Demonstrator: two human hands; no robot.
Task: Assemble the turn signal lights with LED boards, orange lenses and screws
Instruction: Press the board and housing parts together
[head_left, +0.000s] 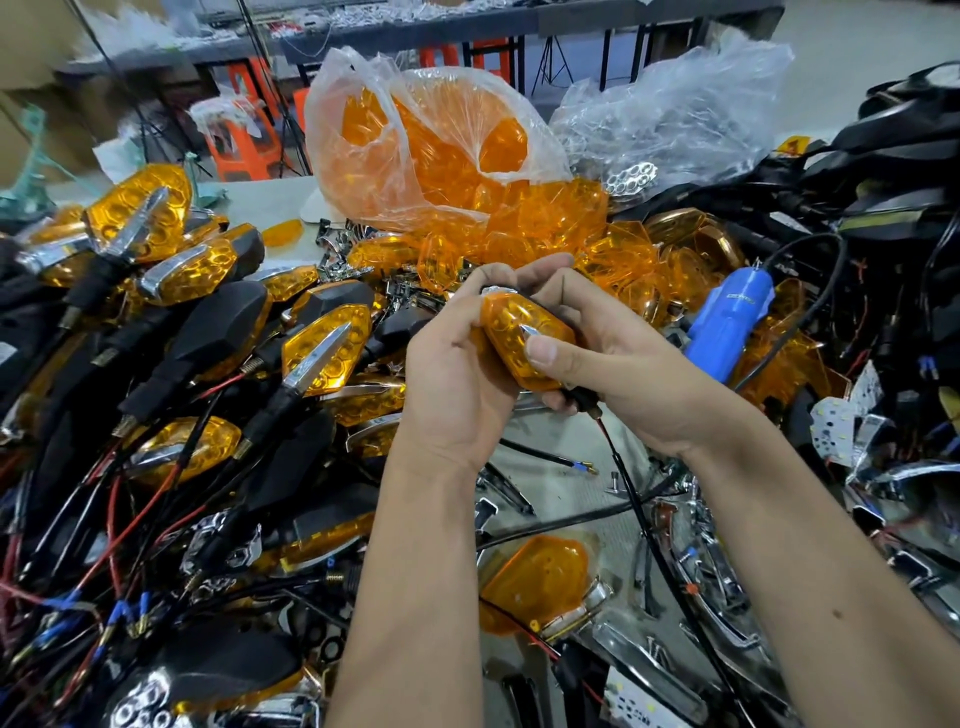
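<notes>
Trouble is most likely at the lens seam. Both hands hold one turn signal light (524, 340) above the cluttered tabletop (561, 483): the left hand (457, 374) wraps its fingers around the left side of the body, and the right hand (618, 364) grips the other side with its thumb pressed flat on the orange lens (511, 332), just beside a small chrome strip. If the thumb pushes off-centre, the lens could seat crooked or pop back out. A black wire (631, 493) trails from the light's stem down into the heap of chrome parts; a snag there could jerk the piece from the grip. The blue electric screwdriver (730, 322) lies near the right hand among loose lenses, and reaching for it one-handed could let the unscrewed lens slip.
</notes>
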